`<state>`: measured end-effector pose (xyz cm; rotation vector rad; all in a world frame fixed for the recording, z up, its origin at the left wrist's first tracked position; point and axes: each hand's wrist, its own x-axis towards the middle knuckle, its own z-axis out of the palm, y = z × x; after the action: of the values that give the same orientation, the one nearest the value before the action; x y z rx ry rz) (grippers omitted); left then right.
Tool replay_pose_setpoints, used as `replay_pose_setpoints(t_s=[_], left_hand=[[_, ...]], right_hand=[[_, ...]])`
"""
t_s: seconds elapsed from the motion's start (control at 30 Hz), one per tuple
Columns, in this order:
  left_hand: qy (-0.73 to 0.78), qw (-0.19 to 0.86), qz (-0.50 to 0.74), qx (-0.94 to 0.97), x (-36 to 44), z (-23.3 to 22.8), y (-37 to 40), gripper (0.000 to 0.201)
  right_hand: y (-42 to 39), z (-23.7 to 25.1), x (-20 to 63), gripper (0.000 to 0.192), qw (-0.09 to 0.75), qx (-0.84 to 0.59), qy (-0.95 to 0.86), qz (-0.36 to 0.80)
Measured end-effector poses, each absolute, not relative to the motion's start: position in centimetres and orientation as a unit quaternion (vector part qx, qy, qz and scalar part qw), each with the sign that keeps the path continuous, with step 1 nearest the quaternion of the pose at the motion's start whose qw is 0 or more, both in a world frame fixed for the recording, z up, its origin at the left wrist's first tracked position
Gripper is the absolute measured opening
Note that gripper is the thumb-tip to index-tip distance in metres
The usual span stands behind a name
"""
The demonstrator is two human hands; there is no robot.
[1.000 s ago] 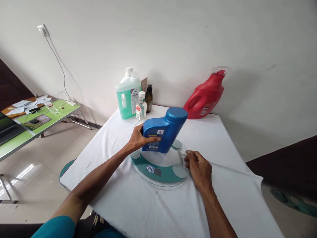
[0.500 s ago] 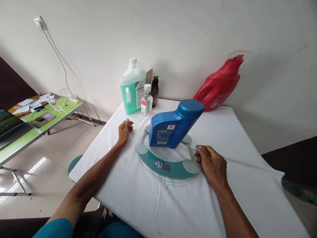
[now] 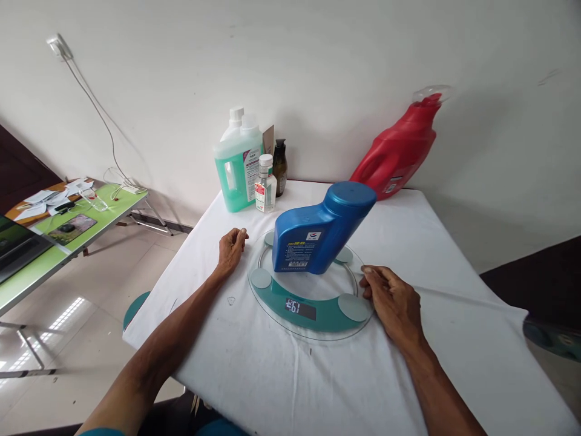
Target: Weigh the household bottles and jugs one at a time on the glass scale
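Note:
A blue jug-shaped plastic bottle (image 3: 304, 236) with a wide round cap stands on a round glass scale (image 3: 281, 303), whose lit display (image 3: 300, 307) shows digits. My left hand (image 3: 232, 249) rests on the white cloth to the left of the scale, fingers curled in and nothing visible in them. At the scale's right rim is my right hand (image 3: 394, 301), thumb and fingers bent together. Its fingertips are at the glass edge; whether they press on it I cannot tell. Neither hand touches the blue bottle.
Behind stand a green-liquid jug (image 3: 233, 175), a small clear bottle (image 3: 265, 186) and a dark pump bottle (image 3: 280, 169). A red jug (image 3: 399, 148) leans against the wall. Left, a green table (image 3: 118, 203) holds papers (image 3: 57, 198) and a laptop (image 3: 20, 245).
The camera view has shifted slightly. The bottle stays on the scale, the display remains lit, and both hands keep nearly the same places.

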<state>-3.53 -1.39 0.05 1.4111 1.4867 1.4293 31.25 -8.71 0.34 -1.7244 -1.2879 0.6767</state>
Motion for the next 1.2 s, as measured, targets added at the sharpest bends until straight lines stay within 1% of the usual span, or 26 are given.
replay_pose_setpoints(t_s=[0.33, 1.2], left_hand=[[0.573, 0.308, 0.524, 0.550, -3.64, -0.01, -1.23, 0.044], [0.580, 0.305, 0.510, 0.557, -3.48, 0.62, -1.70, 0.037]], right_hand=[[-8.73, 0.43, 31.20, 0.039, 0.427, -0.694, -0.507, 0.281], [-8.77, 0.44, 31.25, 0.038, 0.425, -0.693, -0.511, 0.277]])
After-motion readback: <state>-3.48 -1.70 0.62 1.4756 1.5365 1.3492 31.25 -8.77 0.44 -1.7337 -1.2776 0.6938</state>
